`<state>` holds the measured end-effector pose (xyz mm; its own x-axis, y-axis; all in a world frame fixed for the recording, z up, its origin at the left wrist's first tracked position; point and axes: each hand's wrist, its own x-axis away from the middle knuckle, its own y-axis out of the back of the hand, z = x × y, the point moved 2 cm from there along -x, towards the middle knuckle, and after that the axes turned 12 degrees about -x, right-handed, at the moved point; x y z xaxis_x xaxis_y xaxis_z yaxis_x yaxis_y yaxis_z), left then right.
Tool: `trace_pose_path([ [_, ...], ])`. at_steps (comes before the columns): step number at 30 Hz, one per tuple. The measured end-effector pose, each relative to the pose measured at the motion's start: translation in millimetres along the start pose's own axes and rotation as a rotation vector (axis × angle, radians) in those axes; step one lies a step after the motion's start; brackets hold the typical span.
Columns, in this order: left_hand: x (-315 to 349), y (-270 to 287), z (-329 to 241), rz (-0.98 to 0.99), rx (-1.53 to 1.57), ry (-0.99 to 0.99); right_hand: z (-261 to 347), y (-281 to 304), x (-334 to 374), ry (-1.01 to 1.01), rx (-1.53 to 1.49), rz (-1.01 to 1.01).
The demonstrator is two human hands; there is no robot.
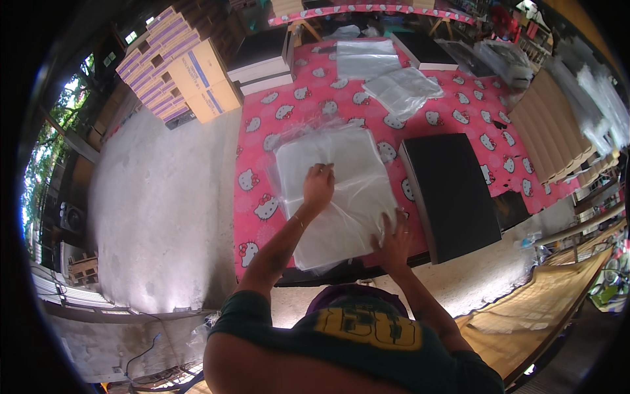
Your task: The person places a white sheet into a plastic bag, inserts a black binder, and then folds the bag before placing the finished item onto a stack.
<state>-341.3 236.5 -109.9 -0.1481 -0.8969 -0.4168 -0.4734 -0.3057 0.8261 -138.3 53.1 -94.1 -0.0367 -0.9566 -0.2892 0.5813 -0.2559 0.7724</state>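
A stack of clear plastic bags (341, 220) lies on the pink table in front of me, with loose, crinkled edges at its far left. My left hand (319, 185) is on the upper middle of the stack, its fingers curled together on the top plastic bag. Creases run across the film near it. At the near right corner of the stack, my right hand (395, 241) rests with fingers spread. To the right of that hand stands a long black-topped stack (449, 197) with pale sides, apart from the bags.
The table has a pink cat-print cover (262, 177). More clear bags (401, 92) and black-topped stacks (262, 56) lie toward the back. Cardboard boxes (190, 75) are piled at far left. Brown corrugated pieces (548, 128) and plastic film (594, 98) crowd the right side.
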Motion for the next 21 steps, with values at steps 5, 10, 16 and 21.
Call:
trace_pose_path([
  [5,-34.9,-18.5,49.1,-0.173,-0.394,-0.04,20.3,-40.6,16.3,0.285,0.018,0.267],
  [10,-36.8,-1.1,19.5,-0.089,-0.301,-0.167,7.1,-41.1,20.2,0.252,0.015,0.246],
  [16,12.6,35.0,-12.6,-0.145,-0.245,-0.291,14.7,-35.0,11.5,0.257,-0.009,0.258],
  [21,100.4,49.6,-84.7,0.117,-0.147,-0.674,-6.1,-39.9,-36.0,-0.317,-1.1,-0.05],
])
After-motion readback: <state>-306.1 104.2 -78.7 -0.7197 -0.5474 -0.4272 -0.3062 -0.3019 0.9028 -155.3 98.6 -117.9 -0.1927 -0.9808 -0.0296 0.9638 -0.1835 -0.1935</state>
